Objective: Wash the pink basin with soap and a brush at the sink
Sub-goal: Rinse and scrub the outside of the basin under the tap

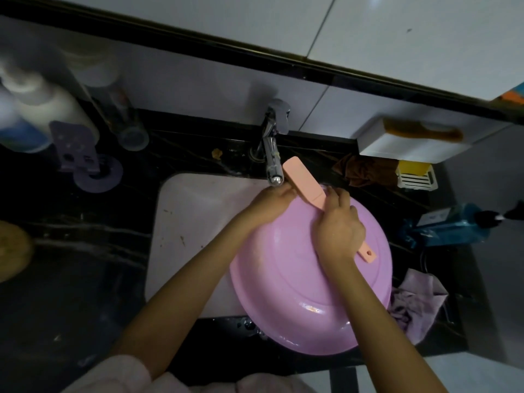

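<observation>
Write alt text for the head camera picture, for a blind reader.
A right hand grips a pink brush over a pink basin at a white sink, beside the tap. The left hand is at the basin's far edge.

This looks like a home bathroom or washroom. A white sink (192,222) is sunk into a black veined stone counter (85,251), with a chrome mixer tap (273,148) standing at its twelve o'clock edge against pale wall tiles (198,80). At ten o'clock a cluster of toiletry bottles (42,109) stands beside a lilac holder (82,157). At two o'clock a brown comb (422,133) lies on a white box (411,148), and just below it a slotted white dish (415,177) carries a yellow block (412,166). A blue pump bottle (448,228) lies at three o'clock, and a crumpled lilac cloth (416,304) sits at four o'clock.
</observation>
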`<move>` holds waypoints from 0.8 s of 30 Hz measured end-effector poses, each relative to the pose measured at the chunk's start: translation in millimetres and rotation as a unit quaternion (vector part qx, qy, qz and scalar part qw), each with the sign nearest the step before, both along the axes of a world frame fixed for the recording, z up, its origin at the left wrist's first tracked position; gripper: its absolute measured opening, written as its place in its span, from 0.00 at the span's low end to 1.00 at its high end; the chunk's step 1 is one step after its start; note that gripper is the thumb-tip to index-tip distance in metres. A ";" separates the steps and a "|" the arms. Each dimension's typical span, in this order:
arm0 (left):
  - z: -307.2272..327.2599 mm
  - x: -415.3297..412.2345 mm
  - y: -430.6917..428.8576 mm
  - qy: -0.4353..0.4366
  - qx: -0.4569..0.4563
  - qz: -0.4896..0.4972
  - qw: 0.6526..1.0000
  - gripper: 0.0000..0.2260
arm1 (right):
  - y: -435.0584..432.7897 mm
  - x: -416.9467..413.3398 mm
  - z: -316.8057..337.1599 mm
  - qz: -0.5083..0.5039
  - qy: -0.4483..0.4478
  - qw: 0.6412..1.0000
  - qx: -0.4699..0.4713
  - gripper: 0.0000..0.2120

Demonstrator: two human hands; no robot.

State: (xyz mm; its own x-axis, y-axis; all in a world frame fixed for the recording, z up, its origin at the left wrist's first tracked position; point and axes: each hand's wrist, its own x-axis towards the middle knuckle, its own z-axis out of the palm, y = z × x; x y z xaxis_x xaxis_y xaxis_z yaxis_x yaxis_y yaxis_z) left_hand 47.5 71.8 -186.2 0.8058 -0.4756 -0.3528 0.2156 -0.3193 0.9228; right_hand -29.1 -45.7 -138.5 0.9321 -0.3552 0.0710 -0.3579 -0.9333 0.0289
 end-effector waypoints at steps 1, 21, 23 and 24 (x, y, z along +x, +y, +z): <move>-5.5 1.4 4.2 0.052 -0.048 0.015 0.997 0.15 | -0.5 -0.8 0.1 0.001 -0.002 1.000 0.001 0.22; -44.8 -47.6 23.1 0.098 -0.136 0.158 0.973 0.18 | -8.8 -7.5 -2.8 0.003 -0.016 1.000 0.011 0.25; -36.4 -32.6 19.5 0.065 -0.158 0.103 0.980 0.18 | -8.7 -7.7 -2.1 -0.001 -0.016 1.000 0.009 0.25; -33.4 -22.0 17.2 0.070 -0.164 0.079 0.981 0.16 | -8.2 -8.0 -1.7 -0.002 -0.013 1.000 0.008 0.25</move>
State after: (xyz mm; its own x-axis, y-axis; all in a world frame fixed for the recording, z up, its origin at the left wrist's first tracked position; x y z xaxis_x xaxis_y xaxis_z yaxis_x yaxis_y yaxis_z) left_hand 25.5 89.0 -219.7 0.8329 -0.4559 -0.3138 0.3704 0.0379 0.9281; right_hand -37.1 -53.9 -140.2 0.9286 -0.3603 0.0888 -0.3620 -0.9321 0.0041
